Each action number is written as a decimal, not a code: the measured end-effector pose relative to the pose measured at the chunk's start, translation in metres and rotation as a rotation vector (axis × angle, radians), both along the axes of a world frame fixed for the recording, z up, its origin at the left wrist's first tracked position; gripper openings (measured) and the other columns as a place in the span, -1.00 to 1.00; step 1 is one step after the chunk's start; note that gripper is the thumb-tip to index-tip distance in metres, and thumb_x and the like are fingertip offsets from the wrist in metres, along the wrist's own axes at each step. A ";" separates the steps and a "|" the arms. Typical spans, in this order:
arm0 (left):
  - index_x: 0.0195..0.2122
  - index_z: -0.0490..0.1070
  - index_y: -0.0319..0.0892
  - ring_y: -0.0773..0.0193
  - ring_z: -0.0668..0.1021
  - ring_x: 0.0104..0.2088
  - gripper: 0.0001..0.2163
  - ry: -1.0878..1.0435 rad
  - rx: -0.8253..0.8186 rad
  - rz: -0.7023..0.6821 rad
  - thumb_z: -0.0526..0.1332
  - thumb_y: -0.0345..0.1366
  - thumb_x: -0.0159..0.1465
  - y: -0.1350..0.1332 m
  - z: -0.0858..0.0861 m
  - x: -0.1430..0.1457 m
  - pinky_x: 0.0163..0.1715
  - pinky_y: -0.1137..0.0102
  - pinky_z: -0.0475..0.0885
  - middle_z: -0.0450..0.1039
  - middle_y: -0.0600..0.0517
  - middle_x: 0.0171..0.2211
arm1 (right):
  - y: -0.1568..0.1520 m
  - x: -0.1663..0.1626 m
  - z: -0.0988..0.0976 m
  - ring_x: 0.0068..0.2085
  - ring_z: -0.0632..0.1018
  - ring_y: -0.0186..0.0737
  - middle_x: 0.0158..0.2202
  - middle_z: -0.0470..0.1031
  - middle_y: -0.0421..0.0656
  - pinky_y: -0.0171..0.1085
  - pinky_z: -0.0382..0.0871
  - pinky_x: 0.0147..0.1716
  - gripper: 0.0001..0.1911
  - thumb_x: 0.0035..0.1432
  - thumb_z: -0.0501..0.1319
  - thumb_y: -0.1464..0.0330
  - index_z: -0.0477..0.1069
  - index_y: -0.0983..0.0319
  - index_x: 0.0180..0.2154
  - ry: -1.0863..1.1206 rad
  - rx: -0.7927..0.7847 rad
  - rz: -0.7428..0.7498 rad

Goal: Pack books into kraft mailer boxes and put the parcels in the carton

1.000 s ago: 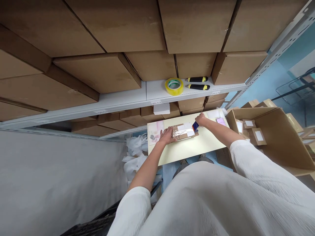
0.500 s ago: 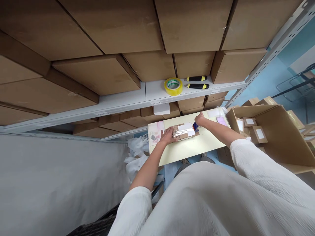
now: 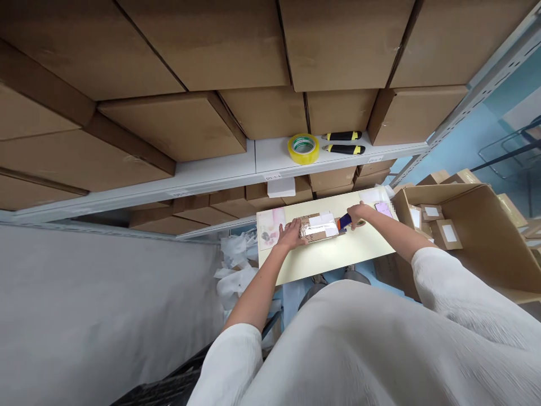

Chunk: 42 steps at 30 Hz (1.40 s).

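A small brown cardboard parcel (image 3: pixel 319 227) with a white label and shiny clear tape lies on a pale yellow table (image 3: pixel 325 255). My left hand (image 3: pixel 291 234) presses on the parcel's left end, fingers curled over its edge. My right hand (image 3: pixel 359 214) is closed round a tape dispenser (image 3: pixel 345 221) with a blue and orange body, held at the parcel's right end.
A yellow tape roll (image 3: pixel 303 148) and two black-and-yellow utility knives (image 3: pixel 343 142) lie on the white shelf (image 3: pixel 220 172) above. Large brown boxes fill the shelves. An open carton (image 3: pixel 473 237) of small labelled parcels stands at right. A phone (image 3: pixel 384 209) rests on the table's far corner. White wrapping (image 3: pixel 236 265) lies at left.
My right hand has drawn the dispenser a little right and nearer, off the parcel's far right corner to its right end. The left hand stays on the parcel.
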<state>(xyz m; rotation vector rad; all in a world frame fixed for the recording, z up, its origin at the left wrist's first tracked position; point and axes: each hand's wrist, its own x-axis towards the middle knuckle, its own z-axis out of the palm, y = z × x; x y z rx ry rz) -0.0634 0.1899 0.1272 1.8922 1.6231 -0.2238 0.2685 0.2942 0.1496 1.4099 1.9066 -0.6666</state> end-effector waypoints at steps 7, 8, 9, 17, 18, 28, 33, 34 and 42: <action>0.60 -0.15 0.01 -0.30 0.12 0.57 0.09 -0.001 0.010 0.009 0.49 -0.02 0.17 -0.006 0.004 0.001 0.53 -0.20 -0.18 -0.13 -0.27 0.63 | -0.023 0.065 0.012 0.02 0.64 0.18 -0.01 0.66 0.16 0.10 0.29 0.20 -0.56 0.51 0.03 0.15 0.49 0.28 0.11 0.111 0.171 -0.288; 0.59 -0.14 0.02 -0.31 0.13 0.57 0.09 -0.004 0.014 0.010 0.49 -0.01 0.17 -0.007 0.005 0.001 0.53 -0.20 -0.17 -0.13 -0.26 0.63 | -0.034 0.068 0.007 0.02 0.64 0.16 0.00 0.66 0.16 0.07 0.28 0.19 -0.57 0.51 0.03 0.17 0.47 0.29 0.14 0.121 0.209 -0.305; 0.59 -0.14 0.03 -0.32 0.15 0.56 0.08 -0.007 0.018 0.011 0.49 -0.01 0.17 -0.007 0.005 0.001 0.53 -0.20 -0.16 -0.12 -0.26 0.63 | -0.045 0.070 0.002 0.02 0.63 0.14 0.02 0.65 0.17 0.04 0.28 0.18 -0.57 0.51 0.03 0.19 0.45 0.29 0.16 0.124 0.250 -0.327; 0.59 -0.15 0.05 -0.30 0.19 0.55 0.08 -0.019 0.045 0.007 0.48 -0.02 0.16 -0.012 0.003 0.001 0.53 -0.17 -0.13 -0.07 -0.25 0.62 | -0.108 0.066 -0.045 0.18 0.55 0.15 0.16 0.55 0.21 -0.06 0.32 0.13 -0.63 0.49 0.12 0.29 0.45 0.27 0.20 0.092 0.430 -0.387; 0.59 -0.15 0.06 -0.29 0.19 0.55 0.08 -0.022 0.047 0.006 0.48 -0.02 0.17 -0.013 0.003 0.001 0.53 -0.16 -0.12 -0.07 -0.23 0.62 | -0.112 0.065 -0.049 0.16 0.56 0.15 0.14 0.56 0.20 -0.06 0.34 0.10 -0.63 0.48 0.12 0.31 0.46 0.26 0.20 0.090 0.422 -0.401; 0.61 -0.21 0.04 -0.22 0.15 0.57 0.14 -0.100 0.064 -0.001 0.48 0.05 0.15 -0.018 -0.002 -0.003 0.51 0.00 0.09 -0.23 -0.20 0.65 | -0.123 0.043 -0.039 0.23 0.51 0.19 0.22 0.51 0.22 0.01 0.36 0.17 -0.59 0.50 0.06 0.26 0.41 0.27 0.24 0.102 0.526 -0.388; 0.63 -0.20 -0.05 -0.24 0.18 0.56 0.13 -0.200 0.053 0.190 0.39 0.22 0.20 -0.018 -0.010 -0.006 0.44 0.06 0.25 -0.22 -0.24 0.64 | -0.098 -0.010 -0.016 0.11 0.61 -0.02 0.19 0.58 0.06 -0.19 0.48 0.02 -0.51 0.55 0.03 0.13 0.31 0.20 0.34 0.457 0.312 -0.506; 0.62 -0.17 -0.07 -0.22 0.23 0.54 0.05 -0.218 0.052 0.261 0.32 0.22 0.28 -0.017 -0.012 -0.006 0.42 0.06 0.29 -0.12 -0.25 0.63 | -0.094 -0.020 -0.013 0.10 0.63 -0.03 0.18 0.59 0.04 -0.21 0.50 0.01 -0.46 0.54 0.07 0.11 0.25 0.18 0.40 0.507 0.272 -0.516; 0.42 0.25 -0.07 0.07 0.59 0.23 -0.49 -0.342 0.071 0.469 0.12 -0.13 0.47 -0.017 -0.006 -0.003 0.20 0.24 0.49 0.51 -0.12 0.30 | -0.089 -0.052 0.007 0.06 0.66 -0.05 0.19 0.61 -0.04 -0.25 0.52 -0.04 -0.29 0.39 0.28 0.30 0.16 0.12 0.48 0.534 0.288 -0.416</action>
